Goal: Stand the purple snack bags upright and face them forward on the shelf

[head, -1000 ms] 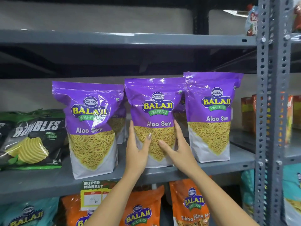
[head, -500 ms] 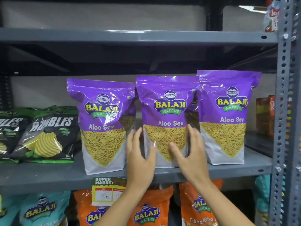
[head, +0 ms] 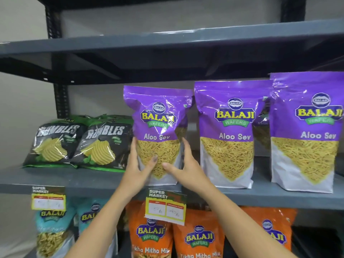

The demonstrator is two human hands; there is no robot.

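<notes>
Three purple Aloo Sev bags stand upright with their fronts facing me on the grey middle shelf (head: 78, 178). My left hand (head: 138, 167) and my right hand (head: 186, 167) clasp the lower sides of the left purple bag (head: 158, 123), thumbs on its front. The middle purple bag (head: 230, 131) and the right purple bag (head: 307, 131) stand to its right, untouched. More purple bags show partly behind them in the gaps.
Two black Rumbles chip bags (head: 74, 144) lean at the left of the same shelf. A price tag (head: 165, 207) hangs from the shelf edge below my hands. Orange bags (head: 197, 237) and teal bags (head: 52, 229) fill the shelf underneath. Another grey shelf (head: 167, 40) runs above.
My hands left the middle purple bag and moved left onto the left purple bag. The view has also swung to the left.
</notes>
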